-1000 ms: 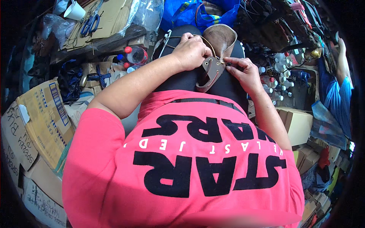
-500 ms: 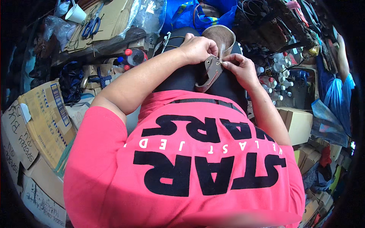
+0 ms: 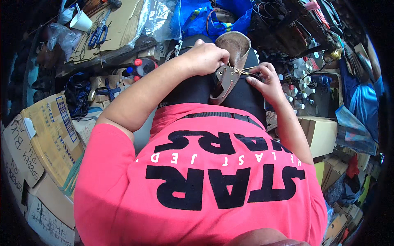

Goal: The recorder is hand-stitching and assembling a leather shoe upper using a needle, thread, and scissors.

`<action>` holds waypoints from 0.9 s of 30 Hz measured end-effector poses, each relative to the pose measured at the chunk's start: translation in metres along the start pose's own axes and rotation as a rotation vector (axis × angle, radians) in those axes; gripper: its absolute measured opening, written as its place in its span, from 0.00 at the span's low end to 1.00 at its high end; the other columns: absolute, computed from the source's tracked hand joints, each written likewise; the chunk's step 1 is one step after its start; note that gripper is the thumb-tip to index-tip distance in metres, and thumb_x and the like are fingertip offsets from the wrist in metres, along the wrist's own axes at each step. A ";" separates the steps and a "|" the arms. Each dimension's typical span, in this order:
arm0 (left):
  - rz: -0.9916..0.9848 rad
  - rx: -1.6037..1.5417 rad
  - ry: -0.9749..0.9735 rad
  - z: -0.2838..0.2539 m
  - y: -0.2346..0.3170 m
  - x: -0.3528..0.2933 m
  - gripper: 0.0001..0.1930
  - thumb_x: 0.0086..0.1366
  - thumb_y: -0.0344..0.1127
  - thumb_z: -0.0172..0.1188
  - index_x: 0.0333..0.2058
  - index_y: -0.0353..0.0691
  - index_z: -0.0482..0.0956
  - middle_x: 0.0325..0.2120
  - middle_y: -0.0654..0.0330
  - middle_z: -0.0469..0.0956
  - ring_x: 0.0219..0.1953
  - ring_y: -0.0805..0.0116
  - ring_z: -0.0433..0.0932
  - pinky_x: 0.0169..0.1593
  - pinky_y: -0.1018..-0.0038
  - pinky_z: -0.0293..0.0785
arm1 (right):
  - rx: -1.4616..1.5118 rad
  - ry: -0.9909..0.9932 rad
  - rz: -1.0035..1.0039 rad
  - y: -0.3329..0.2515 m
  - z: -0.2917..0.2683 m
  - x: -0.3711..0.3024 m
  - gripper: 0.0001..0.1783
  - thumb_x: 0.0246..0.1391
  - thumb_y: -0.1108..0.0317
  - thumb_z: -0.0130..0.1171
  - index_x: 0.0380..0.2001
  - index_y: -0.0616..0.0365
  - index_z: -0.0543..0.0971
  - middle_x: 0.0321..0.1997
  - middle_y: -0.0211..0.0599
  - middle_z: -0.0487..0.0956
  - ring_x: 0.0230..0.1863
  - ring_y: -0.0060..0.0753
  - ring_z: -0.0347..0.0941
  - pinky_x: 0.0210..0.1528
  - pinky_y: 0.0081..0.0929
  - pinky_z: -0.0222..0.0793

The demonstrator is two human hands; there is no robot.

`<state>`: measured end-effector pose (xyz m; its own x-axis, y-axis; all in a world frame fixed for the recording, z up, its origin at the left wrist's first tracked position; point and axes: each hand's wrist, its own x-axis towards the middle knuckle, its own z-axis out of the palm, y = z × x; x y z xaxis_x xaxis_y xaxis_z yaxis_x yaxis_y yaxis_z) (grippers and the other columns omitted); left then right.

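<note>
A brown leather shoe upper (image 3: pixel 225 84) with metal eyelets lies across my lap, its paler, rough side (image 3: pixel 236 45) curving up at the far end. Pale thread (image 3: pixel 243 71) comes out of the leather near the eyelets. The fingers of my right hand (image 3: pixel 266 82) are closed on strands of it, a little right of the upper. My left hand (image 3: pixel 206 58) is curled at the upper's left edge, with a short strand leading toward its fingertips. Its grip is partly hidden by the back of the hand.
Blue-handled scissors (image 3: pixel 98 36) and a white cup (image 3: pixel 81 20) rest on cardboard at the far left. A blue bag (image 3: pixel 195 20) stands beyond my knees. Several plastic bottles (image 3: pixel 301 80) stand at the right, above a carton (image 3: pixel 318 135). Flattened boxes (image 3: pixel 53 127) crowd the left.
My hands have drawn apart from the eyelets, the right one outward to the right and the left slightly leftward. Thread now shows stretched between the leather and my right fingers.
</note>
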<state>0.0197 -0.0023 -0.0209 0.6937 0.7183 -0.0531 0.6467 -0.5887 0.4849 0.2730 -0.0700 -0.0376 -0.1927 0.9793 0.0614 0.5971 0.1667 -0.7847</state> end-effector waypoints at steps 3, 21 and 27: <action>0.077 0.039 -0.150 -0.006 0.003 0.011 0.07 0.60 0.36 0.55 0.36 0.51 0.80 0.30 0.63 0.79 0.41 0.62 0.75 0.47 0.63 0.59 | -0.029 -0.102 0.112 -0.006 -0.012 -0.014 0.09 0.46 0.66 0.65 0.30 0.58 0.79 0.38 0.33 0.69 0.40 0.29 0.66 0.44 0.24 0.63; 0.187 0.102 -0.266 -0.009 -0.001 0.021 0.07 0.58 0.32 0.54 0.35 0.50 0.78 0.28 0.61 0.77 0.41 0.63 0.73 0.48 0.64 0.58 | -0.809 -0.374 -0.266 -0.070 -0.005 0.034 0.05 0.50 0.68 0.52 0.32 0.51 0.74 0.26 0.35 0.78 0.37 0.41 0.76 0.44 0.42 0.62; 0.168 0.259 -0.112 -0.025 -0.040 -0.007 0.05 0.56 0.30 0.52 0.29 0.50 0.75 0.25 0.62 0.75 0.38 0.64 0.73 0.46 0.63 0.59 | -0.794 -0.380 -0.393 -0.030 -0.010 0.036 0.07 0.47 0.71 0.51 0.32 0.47 0.74 0.25 0.35 0.78 0.37 0.42 0.75 0.44 0.41 0.62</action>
<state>-0.0188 0.0258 -0.0178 0.8189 0.5663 -0.0934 0.5693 -0.7807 0.2578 0.2556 -0.0383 -0.0062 -0.6470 0.7580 -0.0822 0.7622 0.6401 -0.0963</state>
